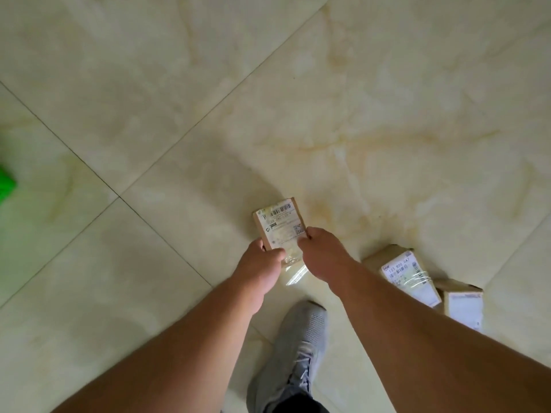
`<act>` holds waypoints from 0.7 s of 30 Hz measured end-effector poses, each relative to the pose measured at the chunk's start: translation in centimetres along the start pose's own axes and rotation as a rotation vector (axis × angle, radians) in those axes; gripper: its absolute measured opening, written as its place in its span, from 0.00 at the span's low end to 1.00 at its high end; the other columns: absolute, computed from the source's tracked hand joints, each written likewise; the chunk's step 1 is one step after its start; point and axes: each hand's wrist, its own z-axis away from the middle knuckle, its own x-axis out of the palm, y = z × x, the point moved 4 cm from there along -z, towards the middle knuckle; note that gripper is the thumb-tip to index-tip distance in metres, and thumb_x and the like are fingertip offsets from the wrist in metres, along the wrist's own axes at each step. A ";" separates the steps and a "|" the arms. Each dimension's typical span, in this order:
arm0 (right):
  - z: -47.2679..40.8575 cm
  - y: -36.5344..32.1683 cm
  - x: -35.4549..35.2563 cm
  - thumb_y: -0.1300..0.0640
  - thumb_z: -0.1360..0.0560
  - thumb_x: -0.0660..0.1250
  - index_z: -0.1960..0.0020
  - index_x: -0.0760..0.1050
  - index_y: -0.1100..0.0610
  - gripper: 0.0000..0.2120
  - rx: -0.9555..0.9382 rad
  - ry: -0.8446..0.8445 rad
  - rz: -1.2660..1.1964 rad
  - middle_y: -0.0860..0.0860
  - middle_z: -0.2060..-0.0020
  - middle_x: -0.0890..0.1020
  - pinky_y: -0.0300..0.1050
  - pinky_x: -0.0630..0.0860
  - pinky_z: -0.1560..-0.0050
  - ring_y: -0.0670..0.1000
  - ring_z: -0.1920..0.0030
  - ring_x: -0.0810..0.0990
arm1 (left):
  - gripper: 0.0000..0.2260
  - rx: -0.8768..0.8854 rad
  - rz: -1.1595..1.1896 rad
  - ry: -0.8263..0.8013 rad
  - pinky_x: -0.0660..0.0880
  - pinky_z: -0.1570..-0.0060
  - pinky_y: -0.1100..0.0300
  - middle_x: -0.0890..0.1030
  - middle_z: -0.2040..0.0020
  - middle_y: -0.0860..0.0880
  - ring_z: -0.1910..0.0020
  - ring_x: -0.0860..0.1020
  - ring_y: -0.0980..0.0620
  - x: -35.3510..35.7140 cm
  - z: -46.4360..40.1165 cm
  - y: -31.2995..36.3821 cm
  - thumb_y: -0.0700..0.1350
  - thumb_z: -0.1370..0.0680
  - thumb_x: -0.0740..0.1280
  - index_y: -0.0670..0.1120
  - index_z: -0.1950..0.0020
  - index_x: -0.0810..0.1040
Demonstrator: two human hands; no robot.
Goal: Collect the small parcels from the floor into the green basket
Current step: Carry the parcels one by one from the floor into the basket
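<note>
A small brown cardboard parcel [280, 225] with a white shipping label and clear tape is held above the floor in the middle of the view. My left hand [262, 266] grips its left side and my right hand [320, 251] grips its right side. Two more small parcels lie on the floor to the right: one [402, 272] with a printed label, and another [463, 305] partly hidden behind my right forearm. A corner of the green basket [6, 183] shows at the far left edge.
The floor is glossy cream marble tile [357, 99] with dark grout lines. My foot in a grey mesh shoe [295, 347] stands at the bottom centre, just below the held parcel.
</note>
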 end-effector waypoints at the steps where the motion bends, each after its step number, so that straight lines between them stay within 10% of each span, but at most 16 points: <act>1: 0.9 -0.4 -0.2 0.54 0.21 0.55 0.44 0.78 0.54 0.14 -0.009 -0.002 -0.006 0.53 0.54 0.82 0.43 0.69 0.64 0.53 0.58 0.78 | 0.12 0.013 -0.006 0.002 0.75 0.56 0.57 0.84 0.49 0.55 0.52 0.82 0.54 -0.4 1.0 0.3 0.45 0.25 0.66 0.53 0.42 0.79; 16: 26.0 -24.1 -2.3 0.53 0.19 0.54 0.38 0.77 0.44 0.16 -0.294 -0.155 0.181 0.44 0.47 0.84 0.49 0.80 0.48 0.48 0.52 0.82 | 0.19 0.146 0.221 0.144 0.69 0.77 0.77 0.81 0.40 0.58 0.63 0.80 0.65 -19.6 27.8 7.8 0.42 0.20 0.61 0.57 0.30 0.72; 21: 32.3 -32.4 1.4 0.55 0.19 0.56 0.39 0.79 0.45 0.16 -0.395 -0.192 0.248 0.43 0.48 0.84 0.45 0.79 0.46 0.45 0.51 0.82 | 0.20 0.212 0.354 0.208 0.80 0.42 0.52 0.84 0.39 0.51 0.46 0.84 0.50 -28.4 34.1 7.1 0.38 0.23 0.61 0.51 0.33 0.77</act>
